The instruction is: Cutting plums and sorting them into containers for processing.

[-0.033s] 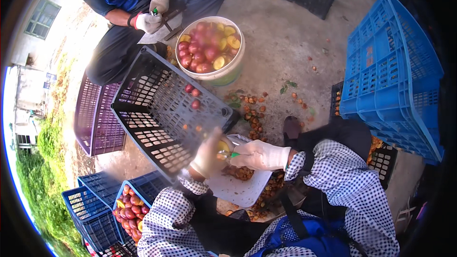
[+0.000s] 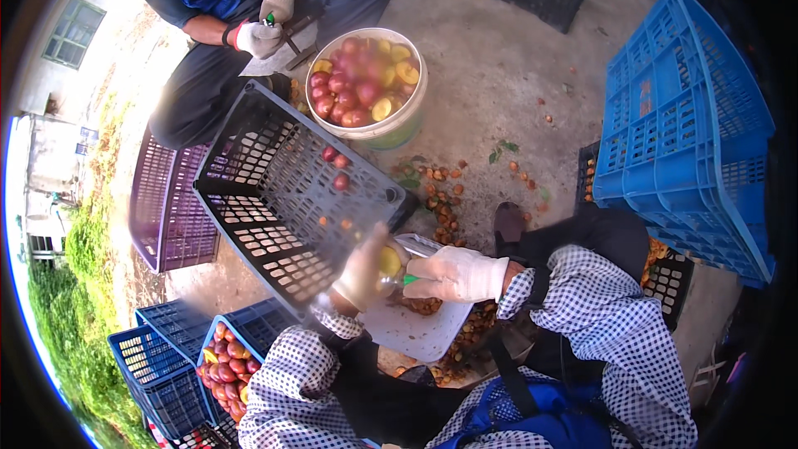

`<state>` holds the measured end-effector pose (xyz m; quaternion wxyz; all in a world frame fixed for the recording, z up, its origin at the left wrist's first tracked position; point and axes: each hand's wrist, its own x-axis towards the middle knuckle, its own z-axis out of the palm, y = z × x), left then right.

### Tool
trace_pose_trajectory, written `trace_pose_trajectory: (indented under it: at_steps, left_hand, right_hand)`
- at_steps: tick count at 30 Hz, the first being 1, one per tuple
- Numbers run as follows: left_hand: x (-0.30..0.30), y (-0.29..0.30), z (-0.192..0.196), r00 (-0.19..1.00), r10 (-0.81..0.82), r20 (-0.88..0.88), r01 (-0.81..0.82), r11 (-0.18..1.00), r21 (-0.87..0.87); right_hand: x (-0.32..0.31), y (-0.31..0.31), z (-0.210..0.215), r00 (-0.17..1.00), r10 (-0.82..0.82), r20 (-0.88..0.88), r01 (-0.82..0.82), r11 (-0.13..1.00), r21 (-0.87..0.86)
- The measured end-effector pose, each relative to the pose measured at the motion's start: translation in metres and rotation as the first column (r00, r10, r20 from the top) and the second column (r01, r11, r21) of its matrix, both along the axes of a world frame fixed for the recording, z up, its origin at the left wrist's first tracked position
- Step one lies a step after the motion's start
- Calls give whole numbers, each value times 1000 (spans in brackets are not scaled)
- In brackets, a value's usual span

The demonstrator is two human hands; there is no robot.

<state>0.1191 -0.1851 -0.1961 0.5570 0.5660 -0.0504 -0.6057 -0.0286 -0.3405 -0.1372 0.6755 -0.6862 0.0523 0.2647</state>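
My left hand [image 2: 362, 273], in a pale work glove, grips a cut fruit [image 2: 389, 261] that looks like a plum, its yellow flesh facing the right hand. My right hand [image 2: 460, 273], gloved too, is closed on a small green-handled tool [image 2: 410, 279]; its working end is blurred beside the fruit. Below both hands a white tray [image 2: 436, 334] holds brown-orange pits or scraps. Just beyond my left hand, a tilted black crate [image 2: 287, 175] has several red plums [image 2: 342, 183] in it.
A white bucket [image 2: 424, 87] of whole and halved plums stands ahead. Across from me, a co-worker's gloved hands [image 2: 259, 38] hold a green-handled tool. Blue crates [image 2: 657, 150] rise at right; a purple crate [image 2: 170, 208] and plum-filled blue crate [image 2: 266, 328] are left. Scraps [image 2: 445, 208] litter the floor.
My right hand and the green-handled tool have shifted very slightly right, and more of the fruit's yellow face shows. The rest looks the same.
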Motion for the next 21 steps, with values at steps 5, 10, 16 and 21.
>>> trace_pose_trajectory:
  at_steps: [5,10,16,21]
  left_hand:
    - [23,-30,25,996,-45,-77,50,997,61]
    - [72,-80,17,736,-66,674,157,985,-76]
    - [132,-193,32,733,109,672,-69,994,-86]
    - [159,-211,14,829,220,515,-200,975,-95]
  right_hand:
    - [-28,40,-17,880,368,300,-158,823,-545]
    - [-24,14,3,907,177,381,161,692,-703]
    - [-24,15,-1,903,250,350,69,719,-692]
    - [-29,6,-4,888,184,421,165,727,-667]
